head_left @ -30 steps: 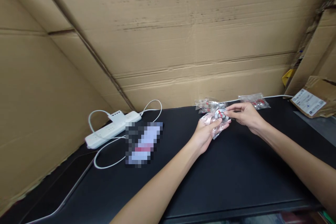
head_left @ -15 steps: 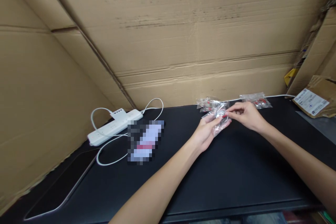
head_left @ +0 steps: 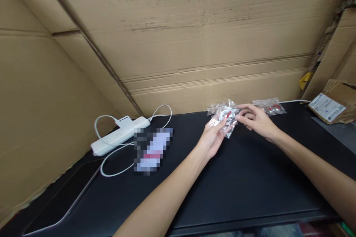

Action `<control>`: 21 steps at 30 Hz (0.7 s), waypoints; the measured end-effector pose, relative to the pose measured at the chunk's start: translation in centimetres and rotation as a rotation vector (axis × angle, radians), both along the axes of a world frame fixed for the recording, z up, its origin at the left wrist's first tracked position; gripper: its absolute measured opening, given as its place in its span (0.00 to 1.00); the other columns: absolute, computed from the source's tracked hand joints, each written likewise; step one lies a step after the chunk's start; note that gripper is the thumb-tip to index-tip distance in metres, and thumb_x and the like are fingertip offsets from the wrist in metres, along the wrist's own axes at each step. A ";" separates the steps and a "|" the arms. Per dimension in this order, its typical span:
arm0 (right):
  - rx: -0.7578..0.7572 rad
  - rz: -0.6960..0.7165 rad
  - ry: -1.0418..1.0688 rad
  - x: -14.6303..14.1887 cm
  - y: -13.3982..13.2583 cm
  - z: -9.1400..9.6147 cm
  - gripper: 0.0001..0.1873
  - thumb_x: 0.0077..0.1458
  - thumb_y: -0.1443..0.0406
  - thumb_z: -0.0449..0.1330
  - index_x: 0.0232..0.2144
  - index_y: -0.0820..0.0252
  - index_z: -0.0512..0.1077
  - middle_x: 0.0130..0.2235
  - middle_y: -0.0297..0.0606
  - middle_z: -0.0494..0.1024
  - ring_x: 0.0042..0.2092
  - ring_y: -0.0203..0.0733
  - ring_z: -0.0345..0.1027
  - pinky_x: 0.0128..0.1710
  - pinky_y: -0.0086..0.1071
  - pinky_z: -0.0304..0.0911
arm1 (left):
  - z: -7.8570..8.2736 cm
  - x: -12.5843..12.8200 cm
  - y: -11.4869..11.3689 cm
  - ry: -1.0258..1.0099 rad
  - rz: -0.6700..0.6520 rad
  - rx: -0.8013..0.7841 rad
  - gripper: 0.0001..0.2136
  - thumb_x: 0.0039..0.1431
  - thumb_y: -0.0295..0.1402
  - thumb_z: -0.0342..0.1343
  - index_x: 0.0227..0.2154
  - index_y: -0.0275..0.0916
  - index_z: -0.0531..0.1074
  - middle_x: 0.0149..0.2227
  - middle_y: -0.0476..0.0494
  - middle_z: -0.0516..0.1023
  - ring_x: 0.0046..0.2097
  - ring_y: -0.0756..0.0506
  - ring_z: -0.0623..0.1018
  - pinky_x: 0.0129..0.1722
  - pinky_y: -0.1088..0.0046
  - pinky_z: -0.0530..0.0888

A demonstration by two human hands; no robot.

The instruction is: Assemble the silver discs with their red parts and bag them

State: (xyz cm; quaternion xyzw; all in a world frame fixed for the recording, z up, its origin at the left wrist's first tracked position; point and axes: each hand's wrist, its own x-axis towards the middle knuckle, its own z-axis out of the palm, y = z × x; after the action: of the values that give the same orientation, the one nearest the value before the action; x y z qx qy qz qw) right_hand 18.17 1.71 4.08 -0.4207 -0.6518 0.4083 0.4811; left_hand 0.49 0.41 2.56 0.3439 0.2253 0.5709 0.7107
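In the head view my left hand [head_left: 215, 135] grips a small clear plastic bag [head_left: 228, 130]. A round silvery-white ring-shaped piece with a red strip [head_left: 228, 114] shows in it, under or beside my left thumb; its exact kind is unclear. My right hand [head_left: 257, 121] is at the right edge of the bag, thumb and index finger parted and the other fingers curled. Its thumb tip is close to the ring, and I cannot tell whether it touches. Behind my left hand lies more crumpled clear plastic [head_left: 213, 109], partly hidden.
Another clear bag with red and silvery pieces [head_left: 271, 107] lies at the back. To the left are a white power strip [head_left: 122, 136], cables, a pixelated item [head_left: 154, 152] and a dark flat panel [head_left: 63, 196]. A labelled brown package [head_left: 329, 105] sits right. Cardboard walls [head_left: 178, 44] enclose the black table [head_left: 250, 189].
The bag has turned in my left hand, so the ring and red strip now face up more. My right thumb and finger have parted from the red strip and moved slightly right of it.
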 end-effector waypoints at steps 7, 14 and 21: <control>0.057 -0.017 0.193 -0.1 -0.1 0.0 0.15 0.48 0.55 0.68 0.32 0.60 0.73 0.26 0.34 0.70 0.26 0.35 0.62 0.25 0.31 0.61 | -0.2 -0.5 0.2 0.115 -0.083 0.103 0.17 0.53 0.27 0.65 0.47 0.35 0.76 0.49 0.35 0.78 0.50 0.40 0.77 0.56 0.59 0.70; 0.127 -0.046 0.040 0.5 0.3 0.3 0.15 0.46 0.55 0.69 0.30 0.60 0.77 0.29 0.37 0.77 0.27 0.36 0.67 0.29 0.33 0.65 | -0.6 -1.0 0.5 0.346 0.026 0.213 0.11 0.55 0.35 0.64 0.39 0.35 0.80 0.46 0.33 0.80 0.50 0.40 0.77 0.49 0.63 0.73; 0.051 0.049 -0.042 0.6 0.8 -0.8 0.15 0.49 0.55 0.67 0.31 0.61 0.74 0.30 0.38 0.78 0.30 0.40 0.73 0.34 0.36 0.71 | -0.1 -1.3 0.7 0.499 0.144 0.202 0.11 0.52 0.35 0.65 0.37 0.36 0.80 0.40 0.35 0.82 0.42 0.42 0.80 0.42 0.68 0.73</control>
State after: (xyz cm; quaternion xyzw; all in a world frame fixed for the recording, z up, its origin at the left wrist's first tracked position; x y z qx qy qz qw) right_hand 18.76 2.51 3.32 -0.4007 -0.6820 0.3944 0.4678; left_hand -0.77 1.13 2.41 0.5259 0.3591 0.5372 0.5531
